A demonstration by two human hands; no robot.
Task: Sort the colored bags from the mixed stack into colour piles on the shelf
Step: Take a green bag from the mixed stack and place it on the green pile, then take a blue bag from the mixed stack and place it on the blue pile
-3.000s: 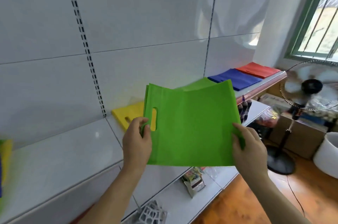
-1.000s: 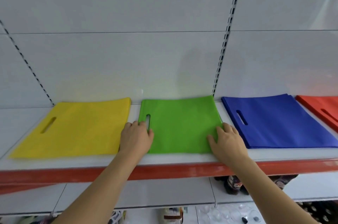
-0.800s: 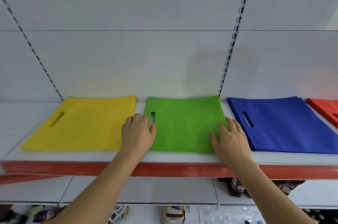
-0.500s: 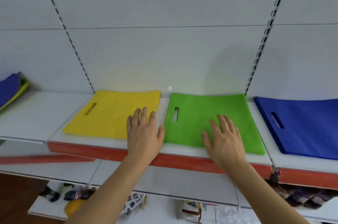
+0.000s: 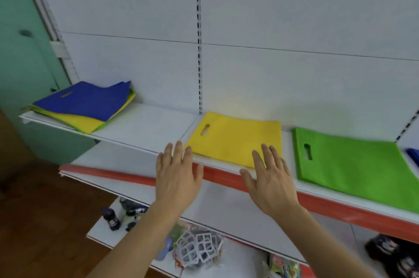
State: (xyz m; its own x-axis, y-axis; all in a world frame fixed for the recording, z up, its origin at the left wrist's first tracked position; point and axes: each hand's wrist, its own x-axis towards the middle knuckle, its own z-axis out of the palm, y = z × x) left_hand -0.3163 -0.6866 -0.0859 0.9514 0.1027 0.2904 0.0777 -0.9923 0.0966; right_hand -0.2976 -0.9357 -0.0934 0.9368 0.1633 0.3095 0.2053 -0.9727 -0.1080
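Both your hands spread flat, holding nothing, at the shelf (image 5: 145, 128) front edge.
Your right hand (image 5: 271, 181) covers the yellow bag's (image 5: 233, 139) near corner; left hand (image 5: 178, 175) beside it; blue bag (image 5: 413, 155) cut off at right.

Small shop, by the look. White slotted-upright display shelving (image 5: 145, 123) w/ red price-strip edge (image 5: 226, 176) runs across mid frame. Lower shelf, bottom of frame: retail goods, i.e. dark bottles (image 5: 111, 218), packaged puzzle cubes (image 5: 197, 248), snack packets (image 5: 281, 264). Wood floor lower left, green wall (image 5: 20, 51) upper left.
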